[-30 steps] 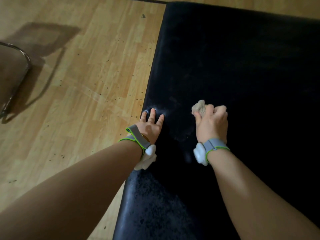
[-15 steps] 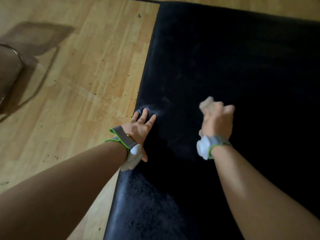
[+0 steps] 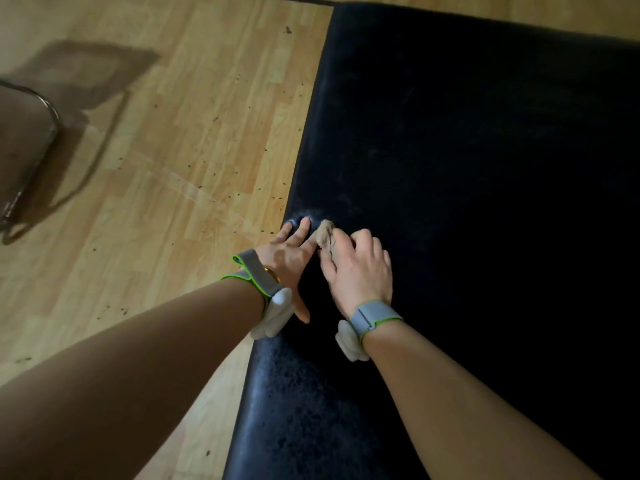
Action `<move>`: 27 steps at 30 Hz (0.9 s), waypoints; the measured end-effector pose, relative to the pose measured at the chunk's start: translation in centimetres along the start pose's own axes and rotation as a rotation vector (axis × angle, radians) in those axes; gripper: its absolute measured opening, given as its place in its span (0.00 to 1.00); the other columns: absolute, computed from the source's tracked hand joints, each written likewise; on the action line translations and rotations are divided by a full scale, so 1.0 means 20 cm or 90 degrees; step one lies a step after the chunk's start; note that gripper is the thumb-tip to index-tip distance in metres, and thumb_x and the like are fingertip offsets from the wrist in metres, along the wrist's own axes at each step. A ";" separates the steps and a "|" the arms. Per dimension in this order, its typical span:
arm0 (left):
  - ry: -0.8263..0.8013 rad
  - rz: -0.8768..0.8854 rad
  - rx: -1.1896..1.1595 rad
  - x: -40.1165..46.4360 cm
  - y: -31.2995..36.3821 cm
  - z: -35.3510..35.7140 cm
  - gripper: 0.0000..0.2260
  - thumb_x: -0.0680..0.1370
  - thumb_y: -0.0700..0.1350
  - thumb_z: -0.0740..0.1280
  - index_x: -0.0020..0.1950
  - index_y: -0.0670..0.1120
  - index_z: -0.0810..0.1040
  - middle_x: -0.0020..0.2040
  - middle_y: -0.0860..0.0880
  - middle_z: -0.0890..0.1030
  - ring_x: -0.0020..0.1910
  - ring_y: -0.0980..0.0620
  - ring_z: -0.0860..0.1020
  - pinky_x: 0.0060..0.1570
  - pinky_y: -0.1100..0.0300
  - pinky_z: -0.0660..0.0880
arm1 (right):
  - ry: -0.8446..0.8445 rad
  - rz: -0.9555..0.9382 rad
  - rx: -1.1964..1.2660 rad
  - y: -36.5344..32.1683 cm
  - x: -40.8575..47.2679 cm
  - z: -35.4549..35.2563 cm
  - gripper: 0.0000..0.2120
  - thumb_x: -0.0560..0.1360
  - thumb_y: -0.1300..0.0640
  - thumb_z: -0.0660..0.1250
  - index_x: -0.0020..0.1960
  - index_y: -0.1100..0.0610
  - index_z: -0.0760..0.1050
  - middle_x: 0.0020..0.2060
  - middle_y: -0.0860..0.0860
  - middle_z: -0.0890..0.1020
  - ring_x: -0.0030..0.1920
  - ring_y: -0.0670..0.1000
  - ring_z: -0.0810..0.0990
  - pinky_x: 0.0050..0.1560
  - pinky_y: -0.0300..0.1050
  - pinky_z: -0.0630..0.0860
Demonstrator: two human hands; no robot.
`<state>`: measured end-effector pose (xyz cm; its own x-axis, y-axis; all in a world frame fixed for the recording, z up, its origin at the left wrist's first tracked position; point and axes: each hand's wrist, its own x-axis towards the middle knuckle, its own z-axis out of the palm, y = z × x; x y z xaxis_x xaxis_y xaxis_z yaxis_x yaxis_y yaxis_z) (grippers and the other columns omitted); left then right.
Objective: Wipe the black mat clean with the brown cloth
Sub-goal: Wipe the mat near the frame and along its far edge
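I'm on the wiping step, working the left edge of the flat black rubbery mat (image 3: 485, 168), which lies on the light wood-plank floor (image 3: 173, 133). My right hand (image 3: 358, 268) has its fingers curled round the small crumpled brown cloth (image 3: 325, 233), bunched into a wad and pressed down on the mat just inside that left edge. My left hand (image 3: 285, 252) lies flat with fingers straight and spread, holding nothing, pinning the mat's left edge; its fingertips sit just beside the cloth, maybe touching it, can't tell for sure. Grey wrist straps with green trim (image 3: 254, 273) and white pods sit on both wrists.

A faint greyish smear shows on the mat right ahead of the left fingertips; dusty speckle also shows on the near strip of the mat toward its near edge. Far part of the mat looks darker, too dim to judge.

To do this well, I'd say: keep the flat hand weighted so the edge doesn't lift or slide, push the wad with firm even pressure in short overlapping strokes over the smear, then out past the left edge so dirt leaves the mat instead of spreading. Refold the cloth if its face loads up. The near speckled strip probably needs passes too. Dark crumbs dot the floor; a metal chair leg (image 3: 48, 109) stands well apart at far left.
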<state>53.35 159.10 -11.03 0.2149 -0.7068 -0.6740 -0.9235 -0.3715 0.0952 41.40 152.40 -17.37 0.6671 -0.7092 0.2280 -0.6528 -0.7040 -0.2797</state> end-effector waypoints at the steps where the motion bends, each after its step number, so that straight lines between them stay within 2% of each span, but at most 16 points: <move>1: 0.003 0.000 0.000 0.00 -0.03 0.01 0.63 0.60 0.63 0.77 0.76 0.48 0.34 0.76 0.49 0.35 0.75 0.46 0.39 0.74 0.50 0.45 | -0.004 0.003 0.014 -0.01 0.00 0.00 0.14 0.73 0.47 0.65 0.54 0.52 0.78 0.41 0.54 0.74 0.38 0.57 0.76 0.37 0.49 0.73; 4: 0.008 0.019 0.038 0.00 -0.10 0.03 0.66 0.56 0.67 0.76 0.76 0.50 0.33 0.76 0.51 0.34 0.75 0.49 0.38 0.74 0.44 0.44 | -0.034 -0.024 0.053 0.03 0.05 -0.01 0.12 0.73 0.48 0.67 0.53 0.53 0.78 0.41 0.56 0.74 0.36 0.60 0.76 0.34 0.50 0.75; 6: 0.021 0.020 0.065 0.01 -0.12 0.04 0.67 0.54 0.68 0.76 0.76 0.51 0.34 0.76 0.53 0.34 0.75 0.50 0.37 0.73 0.43 0.41 | -0.089 -0.002 0.029 0.12 0.13 -0.04 0.12 0.74 0.47 0.66 0.53 0.53 0.77 0.46 0.57 0.74 0.40 0.62 0.76 0.36 0.51 0.74; 7: 0.033 0.019 0.070 0.01 -0.13 0.05 0.67 0.53 0.68 0.76 0.76 0.51 0.34 0.76 0.53 0.34 0.75 0.50 0.37 0.73 0.42 0.40 | -0.090 0.069 0.040 0.18 0.17 -0.04 0.11 0.74 0.47 0.66 0.53 0.53 0.76 0.48 0.55 0.74 0.42 0.62 0.77 0.38 0.52 0.74; 9: 0.055 0.013 0.065 0.01 -0.13 0.08 0.68 0.52 0.69 0.76 0.76 0.52 0.34 0.76 0.56 0.34 0.75 0.49 0.35 0.72 0.42 0.39 | -0.018 0.269 0.109 0.25 0.23 -0.05 0.12 0.76 0.46 0.64 0.53 0.53 0.75 0.49 0.50 0.73 0.45 0.60 0.78 0.41 0.53 0.77; 10: 0.065 0.011 0.052 0.01 -0.14 0.10 0.68 0.52 0.69 0.76 0.76 0.53 0.33 0.75 0.57 0.34 0.75 0.49 0.35 0.72 0.42 0.38 | -0.005 0.287 0.089 0.22 0.21 -0.06 0.13 0.77 0.46 0.63 0.54 0.54 0.75 0.49 0.52 0.73 0.45 0.60 0.78 0.41 0.53 0.77; 12: 0.082 0.018 0.023 0.02 -0.16 0.12 0.68 0.51 0.68 0.77 0.75 0.54 0.33 0.75 0.57 0.33 0.75 0.50 0.35 0.72 0.43 0.37 | -0.033 0.183 0.048 0.04 0.12 -0.05 0.11 0.75 0.49 0.66 0.52 0.56 0.76 0.48 0.58 0.74 0.41 0.63 0.77 0.37 0.51 0.74; 14: 0.099 0.024 0.003 0.01 -0.17 0.13 0.68 0.51 0.68 0.77 0.75 0.54 0.32 0.75 0.57 0.32 0.75 0.50 0.35 0.71 0.44 0.37 | -0.065 0.077 0.097 -0.15 -0.02 -0.04 0.09 0.72 0.52 0.71 0.49 0.56 0.78 0.42 0.58 0.74 0.34 0.61 0.77 0.29 0.48 0.72; 16: 0.124 -0.013 -0.011 -0.01 -0.18 0.15 0.69 0.52 0.68 0.76 0.75 0.52 0.31 0.75 0.54 0.31 0.75 0.48 0.35 0.72 0.46 0.38 | -0.080 0.009 0.131 -0.19 -0.08 -0.05 0.09 0.70 0.54 0.73 0.48 0.55 0.79 0.38 0.57 0.73 0.30 0.60 0.75 0.26 0.46 0.70; 18: 0.141 -0.068 -0.044 -0.05 -0.17 0.18 0.68 0.53 0.68 0.77 0.75 0.52 0.31 0.76 0.52 0.32 0.75 0.48 0.35 0.72 0.48 0.39 | -0.109 -0.070 0.098 -0.11 0.00 -0.07 0.09 0.71 0.52 0.72 0.49 0.55 0.78 0.40 0.57 0.72 0.33 0.60 0.75 0.28 0.48 0.71; 20: 0.147 -0.117 -0.092 -0.07 -0.17 0.21 0.68 0.53 0.67 0.77 0.75 0.52 0.32 0.76 0.52 0.34 0.75 0.47 0.35 0.72 0.48 0.39 | -0.134 -0.062 0.044 -0.04 0.12 -0.07 0.10 0.74 0.49 0.68 0.52 0.54 0.77 0.44 0.57 0.71 0.38 0.62 0.75 0.33 0.50 0.70; 24: 0.125 -0.192 -0.121 -0.07 -0.18 0.24 0.67 0.54 0.68 0.76 0.76 0.49 0.35 0.76 0.47 0.35 0.75 0.45 0.35 0.73 0.48 0.39 | -0.119 0.110 0.021 -0.07 0.26 -0.04 0.12 0.77 0.48 0.63 0.56 0.54 0.75 0.50 0.58 0.71 0.46 0.62 0.75 0.40 0.51 0.70; 25: 0.119 -0.207 -0.130 -0.07 -0.18 0.25 0.67 0.54 0.68 0.76 0.76 0.48 0.35 0.77 0.45 0.35 0.75 0.44 0.35 0.73 0.47 0.40 | -0.129 0.095 0.029 -0.12 0.23 -0.03 0.12 0.77 0.49 0.62 0.55 0.54 0.75 0.50 0.58 0.71 0.45 0.63 0.75 0.38 0.51 0.69; 27: 0.114 -0.225 -0.147 -0.07 -0.19 0.27 0.67 0.53 0.68 0.76 0.77 0.47 0.36 0.77 0.44 0.37 0.75 0.44 0.36 0.73 0.47 0.40 | -0.187 -0.034 0.064 -0.24 0.11 -0.04 0.10 0.77 0.48 0.62 0.53 0.52 0.74 0.49 0.56 0.70 0.41 0.62 0.74 0.34 0.51 0.69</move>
<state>54.90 164.75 -14.37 0.5739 -0.5979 -0.5597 -0.6931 -0.7186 0.0570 45.76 154.22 -14.80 0.7846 -0.6192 -0.0305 -0.5846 -0.7226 -0.3690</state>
